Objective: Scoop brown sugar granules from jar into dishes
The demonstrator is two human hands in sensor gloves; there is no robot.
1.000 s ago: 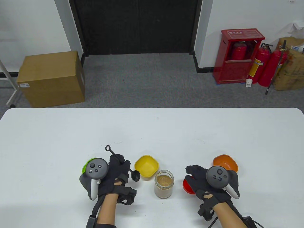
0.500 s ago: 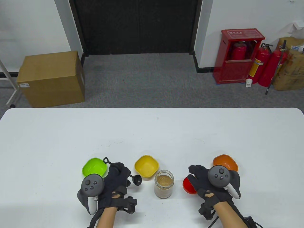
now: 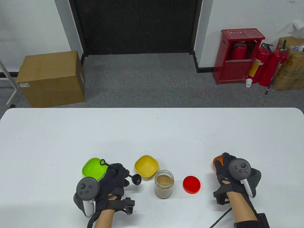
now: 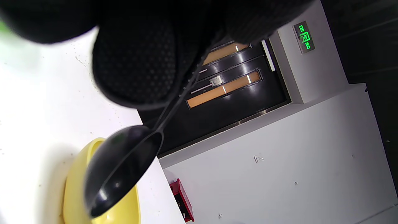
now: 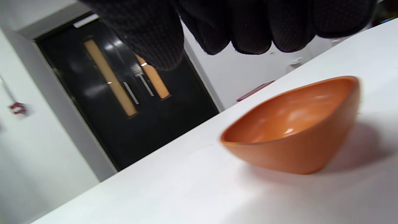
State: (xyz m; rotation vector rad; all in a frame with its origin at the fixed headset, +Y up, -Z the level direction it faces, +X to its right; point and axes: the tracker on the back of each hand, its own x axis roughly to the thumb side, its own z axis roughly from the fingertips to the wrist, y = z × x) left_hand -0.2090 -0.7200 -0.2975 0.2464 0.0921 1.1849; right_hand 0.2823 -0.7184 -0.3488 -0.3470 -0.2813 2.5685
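An open glass jar (image 3: 164, 185) of brown sugar stands near the table's front edge. Its red lid (image 3: 191, 184) lies flat to the right of it. My left hand (image 3: 113, 178) grips a black spoon (image 3: 136, 179) by the handle, with the empty bowl end held just left of the jar; the spoon bowl (image 4: 119, 169) hangs beside the yellow dish (image 4: 102, 205) in the left wrist view. A green dish (image 3: 93, 168), a yellow dish (image 3: 146, 166) and an orange dish (image 3: 217, 161) stand in a row. My right hand (image 3: 226, 166) hovers over the orange dish (image 5: 292, 130), holding nothing.
The white table (image 3: 152, 133) stretches far behind the dishes. On the floor beyond it are a cardboard box (image 3: 51, 78) and red fire extinguishers (image 3: 261, 64).
My right hand has let go of the red lid, left it on the table and moved right to the orange dish. My left hand has drawn back toward me with the spoon, uncovering the green dish.
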